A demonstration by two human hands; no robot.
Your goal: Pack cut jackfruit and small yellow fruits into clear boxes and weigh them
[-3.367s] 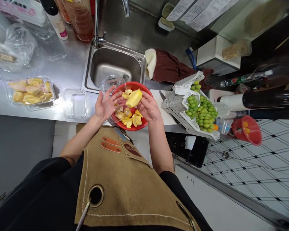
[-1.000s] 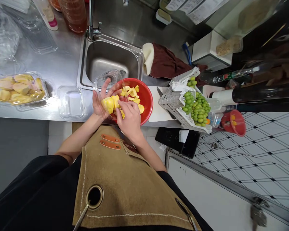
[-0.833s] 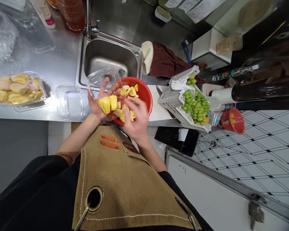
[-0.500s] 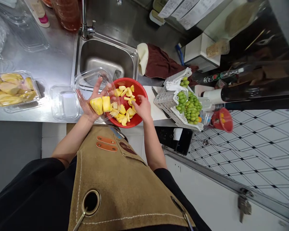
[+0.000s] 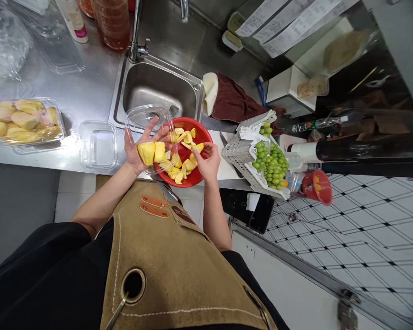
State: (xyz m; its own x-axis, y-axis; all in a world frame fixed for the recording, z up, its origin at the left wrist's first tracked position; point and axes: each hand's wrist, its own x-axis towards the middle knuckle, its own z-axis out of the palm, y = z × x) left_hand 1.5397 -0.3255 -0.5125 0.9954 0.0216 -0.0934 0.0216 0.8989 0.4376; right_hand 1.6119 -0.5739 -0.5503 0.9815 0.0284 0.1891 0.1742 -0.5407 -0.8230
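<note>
My left hand [image 5: 135, 152] supports a clear plastic container [image 5: 137, 120] from below, its fingers spread and visible through the plastic. Inside lie two yellow jackfruit pieces [image 5: 152, 152]. The container tilts over the left rim of a red bowl [image 5: 205, 133], which holds several cut jackfruit pieces [image 5: 182, 172]. Over the bowl's right side, my right hand [image 5: 209, 161] pinches one jackfruit piece [image 5: 198, 147] between thumb and fingers. Left of the hands, a second clear container [image 5: 98, 145] rests on the counter.
A wrapped tray of jackfruit [image 5: 24, 120] sits at the left. Behind the bowl is the sink [image 5: 151, 87]. To the right are a knife [image 5: 223, 139] on a white board [image 5: 225, 169], and a white basket [image 5: 239, 149] of green grapes [image 5: 274, 167].
My right hand has closed on a jackfruit piece and raised it slightly from the pile. The left hand still holds the container with the same two pieces. The camera view has shifted a little.
</note>
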